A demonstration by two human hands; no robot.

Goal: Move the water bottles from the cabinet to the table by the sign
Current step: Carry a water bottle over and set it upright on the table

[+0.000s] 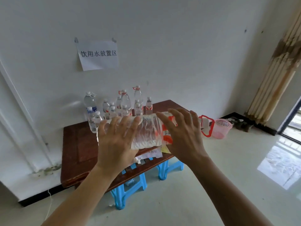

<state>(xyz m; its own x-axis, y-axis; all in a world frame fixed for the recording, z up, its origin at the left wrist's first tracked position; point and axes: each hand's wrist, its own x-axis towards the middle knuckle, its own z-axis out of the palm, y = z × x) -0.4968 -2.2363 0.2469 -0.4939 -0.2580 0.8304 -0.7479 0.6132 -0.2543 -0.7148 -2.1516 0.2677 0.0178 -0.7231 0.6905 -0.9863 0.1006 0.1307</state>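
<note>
Big bottle [146,132] held sideways above table [78,144], left hand [117,137] and right hand [184,136] spread flat against it. Best: tip upright, set base flat beside standing bottles [123,105] under sign [98,54].

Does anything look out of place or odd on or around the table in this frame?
Yes. The large bottle lies on its side between the left hand and right hand, while the other bottles stand upright at the back of the table. Crumpled papers sit at its front edge, and the wall sign hangs tilted.
</note>
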